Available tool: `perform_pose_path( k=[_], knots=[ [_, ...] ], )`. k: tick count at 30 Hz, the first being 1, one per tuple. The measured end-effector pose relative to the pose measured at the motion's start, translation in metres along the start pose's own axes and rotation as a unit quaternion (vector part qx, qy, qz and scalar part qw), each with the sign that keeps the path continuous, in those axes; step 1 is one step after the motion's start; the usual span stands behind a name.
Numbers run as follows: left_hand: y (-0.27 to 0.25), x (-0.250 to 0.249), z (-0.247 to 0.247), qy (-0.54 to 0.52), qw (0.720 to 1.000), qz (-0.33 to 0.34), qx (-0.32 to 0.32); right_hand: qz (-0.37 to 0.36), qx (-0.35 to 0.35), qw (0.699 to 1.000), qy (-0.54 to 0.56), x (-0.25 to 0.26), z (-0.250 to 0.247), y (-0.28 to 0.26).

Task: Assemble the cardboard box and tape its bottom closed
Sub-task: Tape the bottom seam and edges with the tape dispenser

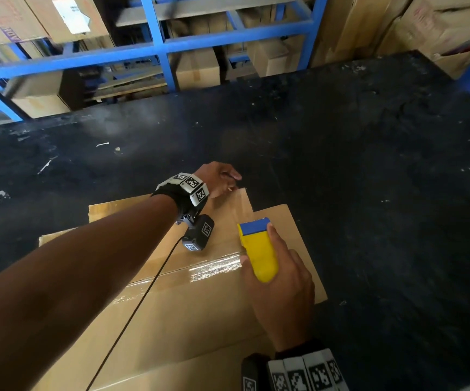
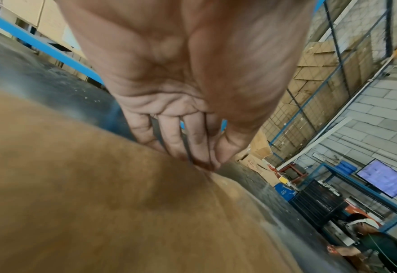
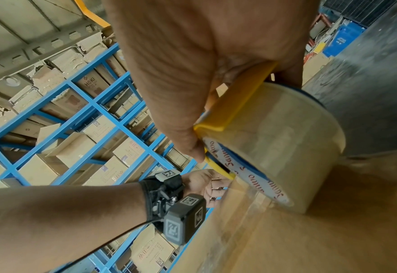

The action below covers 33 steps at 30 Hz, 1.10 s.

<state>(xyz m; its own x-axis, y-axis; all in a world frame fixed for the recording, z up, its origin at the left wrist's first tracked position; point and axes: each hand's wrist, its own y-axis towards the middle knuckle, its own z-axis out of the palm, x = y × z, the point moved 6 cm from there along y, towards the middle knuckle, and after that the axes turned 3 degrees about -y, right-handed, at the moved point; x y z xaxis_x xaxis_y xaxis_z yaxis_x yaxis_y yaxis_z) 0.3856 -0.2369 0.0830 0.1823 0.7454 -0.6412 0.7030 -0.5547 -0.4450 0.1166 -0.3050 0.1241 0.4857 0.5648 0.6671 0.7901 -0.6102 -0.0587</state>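
A wide black table [image 1: 341, 142], scuffed and flecked with pale scraps, is seen from the head view. Beyond its far edge blue metal racking [image 1: 160, 46] is stacked with brown cartons [image 1: 197, 67]; more cartons are piled past the far right corner. In the left wrist view a pale block wall, a wire mesh partition and a lit screen [image 2: 385, 178] are visible to the right, and another person [image 2: 365, 240] is seen low in that corner.

The cardboard box [image 1: 188, 311] is laid on the table at its near edge, toward the middle, with its brown flaps folded flat and facing up. A glossy strip of clear tape [image 1: 214, 266] is stretched along the seam between the flaps, and a further length is carried over the box's far edge.

A yellow tape dispenser [image 1: 259, 249] with a blue front is gripped by the right hand [image 1: 281, 289], with fingers and thumb wrapped round its body; the roll of clear tape [image 3: 286, 144] is mounted beneath it and is set against the cardboard. The left hand [image 1: 216, 179] is placed at the box's far edge, where the tape end is pressed down by the fingertips [image 2: 192, 147], which are held close together and nearly straight. A marker band and a small black camera unit [image 1: 198, 232] with a trailing cable are worn on the left wrist.
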Motion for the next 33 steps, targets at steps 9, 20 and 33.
perform_pose_path(
  k=[9,20,33],
  knots=[
    [-0.15,0.003,0.044,0.149,0.968,0.169,-0.115,0.002,0.023,0.999,-0.024,0.007,-0.005,-0.001],
    [-0.204,0.049,0.132,0.341,0.934,0.103,0.016,0.006,0.064,0.996,-0.059,0.007,-0.014,-0.013],
    [-0.203,0.054,0.136,0.359,0.926,0.113,-0.004,0.031,0.041,0.997,-0.058,-0.089,-0.069,-0.174]
  ],
)
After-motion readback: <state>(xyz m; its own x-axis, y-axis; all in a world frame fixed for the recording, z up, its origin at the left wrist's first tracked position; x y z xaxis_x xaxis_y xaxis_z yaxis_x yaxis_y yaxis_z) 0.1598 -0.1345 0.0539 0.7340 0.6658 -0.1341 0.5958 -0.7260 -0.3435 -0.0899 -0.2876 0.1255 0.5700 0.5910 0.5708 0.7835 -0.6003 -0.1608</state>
